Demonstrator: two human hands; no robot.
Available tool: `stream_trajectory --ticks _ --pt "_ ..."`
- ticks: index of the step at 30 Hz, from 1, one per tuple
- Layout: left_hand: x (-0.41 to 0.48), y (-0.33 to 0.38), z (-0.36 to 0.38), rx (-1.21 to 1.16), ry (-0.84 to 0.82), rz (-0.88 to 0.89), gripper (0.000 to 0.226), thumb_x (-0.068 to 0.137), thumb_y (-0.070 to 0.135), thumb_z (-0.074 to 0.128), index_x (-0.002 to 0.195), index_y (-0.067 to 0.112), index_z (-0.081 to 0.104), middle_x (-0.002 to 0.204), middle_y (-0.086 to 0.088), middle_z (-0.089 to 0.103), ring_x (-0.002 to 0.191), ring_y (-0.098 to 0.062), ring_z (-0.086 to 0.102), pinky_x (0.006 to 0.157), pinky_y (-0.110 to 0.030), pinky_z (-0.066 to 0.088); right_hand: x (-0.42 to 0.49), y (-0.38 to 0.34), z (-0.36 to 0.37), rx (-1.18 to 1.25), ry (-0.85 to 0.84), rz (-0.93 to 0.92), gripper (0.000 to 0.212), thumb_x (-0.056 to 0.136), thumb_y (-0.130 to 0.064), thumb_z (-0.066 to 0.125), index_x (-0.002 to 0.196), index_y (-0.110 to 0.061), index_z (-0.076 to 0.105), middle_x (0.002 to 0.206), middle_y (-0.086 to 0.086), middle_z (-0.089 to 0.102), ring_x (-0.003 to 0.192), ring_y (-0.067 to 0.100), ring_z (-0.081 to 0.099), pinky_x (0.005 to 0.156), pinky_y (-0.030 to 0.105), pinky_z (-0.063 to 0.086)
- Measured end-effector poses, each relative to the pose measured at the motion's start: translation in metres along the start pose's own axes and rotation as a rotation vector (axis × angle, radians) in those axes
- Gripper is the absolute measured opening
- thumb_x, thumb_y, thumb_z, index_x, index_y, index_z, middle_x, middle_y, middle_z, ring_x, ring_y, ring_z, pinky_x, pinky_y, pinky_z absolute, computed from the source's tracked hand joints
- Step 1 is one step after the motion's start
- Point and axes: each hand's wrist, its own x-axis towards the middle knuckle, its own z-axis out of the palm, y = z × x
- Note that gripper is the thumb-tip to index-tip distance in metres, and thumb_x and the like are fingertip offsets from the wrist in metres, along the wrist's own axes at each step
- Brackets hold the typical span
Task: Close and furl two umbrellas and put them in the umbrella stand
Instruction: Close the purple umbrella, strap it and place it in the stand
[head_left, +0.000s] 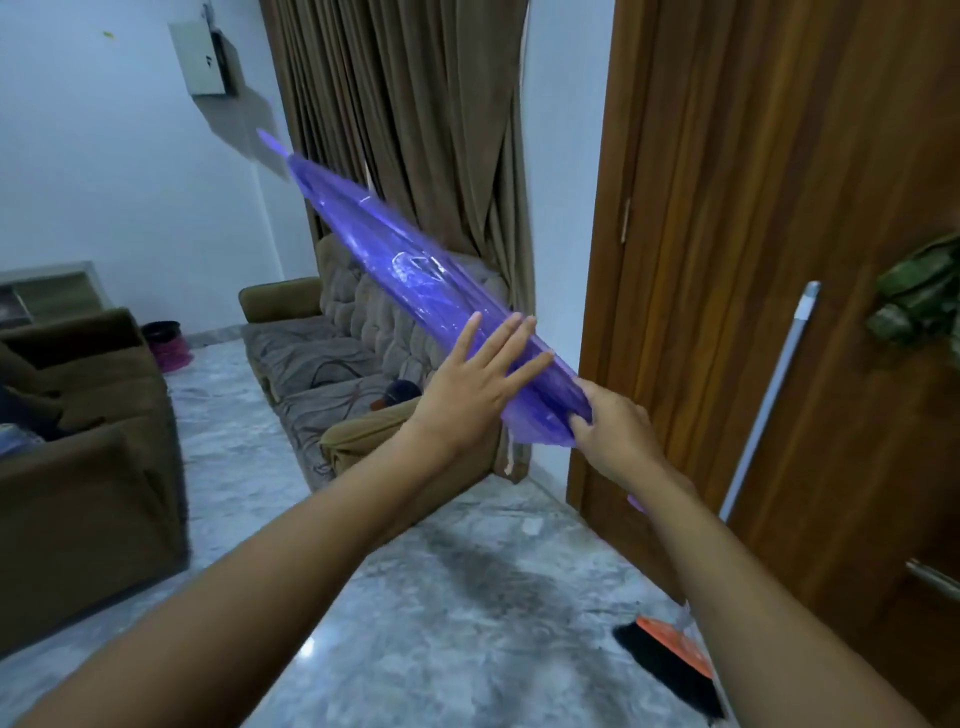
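While looking down from the head view, noted purple umbrella (415, 280) closed but only loosely gathered, held in the air on a slant across mid-frame; tip up and left toward the white wall, handle end down and right, near the wooden door (779, 208). Upper part blurred.

Found left hand (467, 384) with fingers straight and spread, laid flat against the lower half of the canopy, gripping nothing.

Found right hand (618, 431) just beside it, lower on the canopy, fingers curled into the bunched purple skirt and pinching it. Glimpsed a bit of purple below the right wrist; cannot tell what part.

Behind the umbrella: brown curtain (415, 130), with tufted sofa (322, 353) along the wall beneath it. At left, brown armchair (88, 441). Between armchair and sofa, on the marbled floor (415, 597), pink and black basket (166, 343), well apart from both hands.

Against the door, leaning broom (769, 405), bristles down at lower right. At right edge, green leaves (919, 296). Top left on the wall, grey box (205, 57)
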Motion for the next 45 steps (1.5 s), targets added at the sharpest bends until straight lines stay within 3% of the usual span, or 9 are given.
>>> stream_trajectory --ticks 6,8,10,13,19,27,35,42,45 --pt "-0.007 -0.031 0.009 -0.262 -0.121 -0.179 0.068 0.065 0.016 0.070 0.131 0.016 0.057 0.115 -0.008 0.066 0.112 -0.032 0.061 0.103 -0.049 0.038 0.020 -0.023 -0.029 -0.233 -0.140 -0.239 0.037 0.091 -0.017 0.060 0.126 -0.030 0.060 0.113 0.000 0.071 0.104 0.022 0.066 0.084 0.030 0.048" --pt "-0.013 -0.026 0.011 -0.362 -0.130 -0.243 0.058 0.068 0.013 0.064 0.125 0.016 0.060 0.106 -0.010 0.068 0.097 -0.036 0.063 0.082 -0.042 0.046 0.025 -0.035 -0.036 -0.295 -0.131 -0.289 0.037 0.090 -0.016 0.060 0.124 -0.031 0.061 0.113 -0.002 0.071 0.106 0.020 0.065 0.102 0.038 0.044" --pt "-0.021 -0.022 0.015 -0.469 -0.098 -0.321 0.054 0.070 0.012 0.061 0.124 0.018 0.060 0.107 -0.010 0.068 0.097 -0.037 0.063 0.075 -0.041 0.047 0.030 -0.044 -0.040 -0.372 -0.085 -0.357 0.039 0.089 -0.019 0.062 0.126 -0.030 0.061 0.120 -0.003 0.069 0.115 0.018 0.060 0.121 0.048 0.015" --pt "-0.031 -0.022 0.023 -0.697 -0.066 -0.538 0.047 0.072 0.011 0.059 0.119 0.019 0.062 0.109 -0.010 0.070 0.101 -0.036 0.063 0.073 -0.038 0.047 0.026 -0.054 -0.039 -0.447 0.172 -0.409 0.052 0.086 -0.029 0.070 0.136 -0.025 0.055 0.139 -0.001 0.054 0.133 0.019 0.048 0.119 0.059 -0.002" --pt "-0.042 -0.032 0.031 -1.180 -0.044 -0.815 0.014 0.082 0.012 0.059 0.092 0.021 0.063 0.081 -0.002 0.066 0.076 -0.024 0.064 0.061 -0.026 0.044 -0.019 -0.056 0.008 0.059 0.757 -0.284 0.037 0.085 -0.033 0.070 0.119 -0.019 0.065 0.121 0.001 0.060 0.117 0.017 0.056 0.116 0.049 0.031" --pt "-0.056 -0.037 0.028 -1.457 0.029 -0.936 0.005 0.089 0.010 0.063 0.092 0.013 0.066 0.078 0.000 0.063 0.064 -0.009 0.056 0.050 -0.008 0.044 -0.049 -0.041 0.095 0.676 0.191 0.386 0.050 0.094 -0.033 0.065 0.137 -0.015 0.048 0.119 -0.003 0.062 0.094 0.010 0.064 0.083 0.026 0.051" --pt "-0.076 -0.036 0.029 -1.710 -0.065 -0.998 0.010 0.088 0.018 0.070 0.096 0.024 0.070 0.089 0.003 0.075 0.077 -0.009 0.072 0.071 -0.027 0.055 -0.057 -0.087 0.116 0.785 -0.053 0.206 0.042 0.105 -0.026 0.046 0.146 -0.025 0.046 0.137 -0.007 0.049 0.126 0.012 0.053 0.108 0.035 0.045" --pt "-0.096 -0.042 0.024 -2.079 -0.043 -1.245 0.072 0.072 0.040 0.076 0.130 0.007 0.049 0.127 -0.018 0.061 0.107 -0.032 0.066 0.097 -0.046 0.052 -0.076 -0.124 0.122 0.634 -0.230 0.082 0.057 0.102 -0.046 0.045 0.154 -0.042 0.023 0.164 -0.003 0.000 0.152 0.020 0.011 0.118 0.039 0.023" --pt "-0.107 -0.042 0.014 -2.180 0.045 -1.143 0.050 0.078 0.037 0.060 0.113 0.001 0.060 0.107 -0.021 0.066 0.093 -0.032 0.067 0.086 -0.040 0.055 -0.076 -0.131 0.123 0.594 -0.231 0.040 0.060 0.100 -0.044 0.051 0.154 -0.045 0.022 0.163 -0.001 0.004 0.149 0.021 0.019 0.113 0.034 0.027"
